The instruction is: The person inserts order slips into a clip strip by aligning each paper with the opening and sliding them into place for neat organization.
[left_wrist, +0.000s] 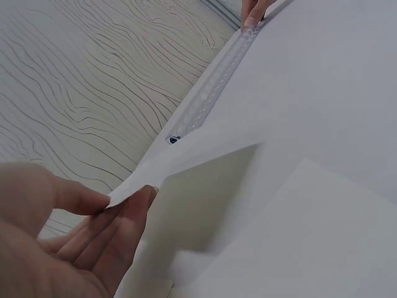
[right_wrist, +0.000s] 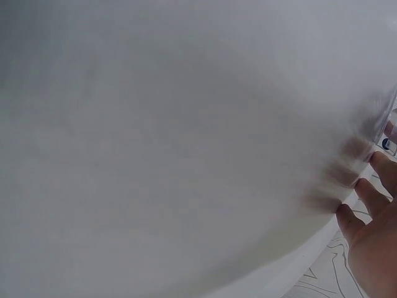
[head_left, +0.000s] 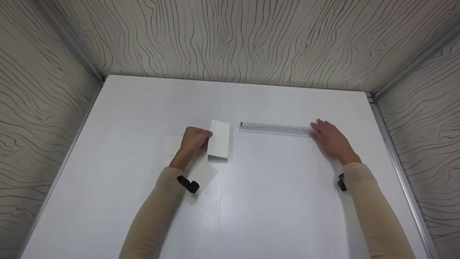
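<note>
In the head view my left hand pinches the left edge of a small folded white paper. The left wrist view shows thumb and fingers of that hand on the paper's edge, its shaded underside raised off the table. To the right lies a clear plastic ruler-like strip with a patterned middle and a dark mark at its left end. My right hand holds its right end. In the right wrist view, fingertips of the right hand come down beside the strip.
Two more pale paper pieces lie under and near my left forearm, one at the left and one lower. Everything rests on a white table. Wood-grain-patterned walls stand at its back and both sides.
</note>
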### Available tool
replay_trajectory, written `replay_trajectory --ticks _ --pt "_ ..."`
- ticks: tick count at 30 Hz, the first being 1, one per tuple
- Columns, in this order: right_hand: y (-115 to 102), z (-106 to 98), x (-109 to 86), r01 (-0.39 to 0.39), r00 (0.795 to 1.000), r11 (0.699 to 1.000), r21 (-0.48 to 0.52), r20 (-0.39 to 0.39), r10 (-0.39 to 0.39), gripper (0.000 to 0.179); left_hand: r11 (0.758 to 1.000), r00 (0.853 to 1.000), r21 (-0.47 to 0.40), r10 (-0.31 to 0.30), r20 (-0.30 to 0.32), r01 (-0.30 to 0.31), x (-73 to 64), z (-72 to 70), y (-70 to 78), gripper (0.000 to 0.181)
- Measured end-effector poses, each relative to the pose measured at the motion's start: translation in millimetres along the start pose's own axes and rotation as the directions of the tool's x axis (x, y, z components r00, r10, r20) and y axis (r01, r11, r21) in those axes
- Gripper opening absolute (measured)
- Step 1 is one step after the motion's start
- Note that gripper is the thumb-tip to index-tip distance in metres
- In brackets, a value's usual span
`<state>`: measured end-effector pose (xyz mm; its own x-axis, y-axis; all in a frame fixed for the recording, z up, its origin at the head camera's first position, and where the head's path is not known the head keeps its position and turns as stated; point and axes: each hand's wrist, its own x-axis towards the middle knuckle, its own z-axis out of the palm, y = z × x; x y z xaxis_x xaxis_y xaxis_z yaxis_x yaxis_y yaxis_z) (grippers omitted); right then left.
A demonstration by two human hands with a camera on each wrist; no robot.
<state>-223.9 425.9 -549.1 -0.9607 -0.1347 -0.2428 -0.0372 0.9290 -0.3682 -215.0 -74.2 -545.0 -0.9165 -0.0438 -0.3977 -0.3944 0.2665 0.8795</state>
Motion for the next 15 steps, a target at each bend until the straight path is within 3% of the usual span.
replay_trajectory --ticks 9,15 --pt "0.0 2.0 -0.9 0.005 1.0 1.0 0.004 -0.014 -0.005 0.07 1.0 1.0 -0.002 -0.018 0.018 0.018 -4.2 15.5 0.0 0.02" --pt "0.6 2.0 -0.2 -0.001 1.0 1.0 0.017 -0.006 0.001 0.07 0.999 0.999 -0.026 -0.031 0.037 0.032 -2.1 23.1 1.3 0.031"
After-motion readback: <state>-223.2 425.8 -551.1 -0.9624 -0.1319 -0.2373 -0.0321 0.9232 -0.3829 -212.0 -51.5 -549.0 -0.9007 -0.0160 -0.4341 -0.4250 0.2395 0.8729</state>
